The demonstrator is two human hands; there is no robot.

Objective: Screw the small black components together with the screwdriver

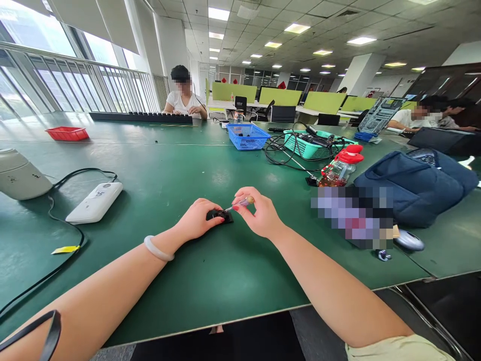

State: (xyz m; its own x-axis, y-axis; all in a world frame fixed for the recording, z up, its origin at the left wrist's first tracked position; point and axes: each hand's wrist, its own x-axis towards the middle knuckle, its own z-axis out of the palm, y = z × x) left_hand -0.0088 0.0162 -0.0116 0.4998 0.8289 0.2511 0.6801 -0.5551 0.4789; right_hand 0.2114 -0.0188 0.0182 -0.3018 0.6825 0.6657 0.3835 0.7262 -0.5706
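My left hand (197,218) rests on the green table (210,271) with its fingers curled over a small black part (221,215), pinning it down. My right hand (259,213) pinches a small screwdriver (240,203) with a clear, reddish handle. Its tip points down and left onto the black part. A pale bangle (158,249) sits on my left wrist. Both hands meet at the middle of the table, close to me.
A white box (95,201) with a black cable lies at left, beside a beige appliance (18,175). Blue basket (247,136), teal basket (311,145), red-capped bottle (340,168) and navy bag (413,183) stand to the right. Other people sit at the far side.
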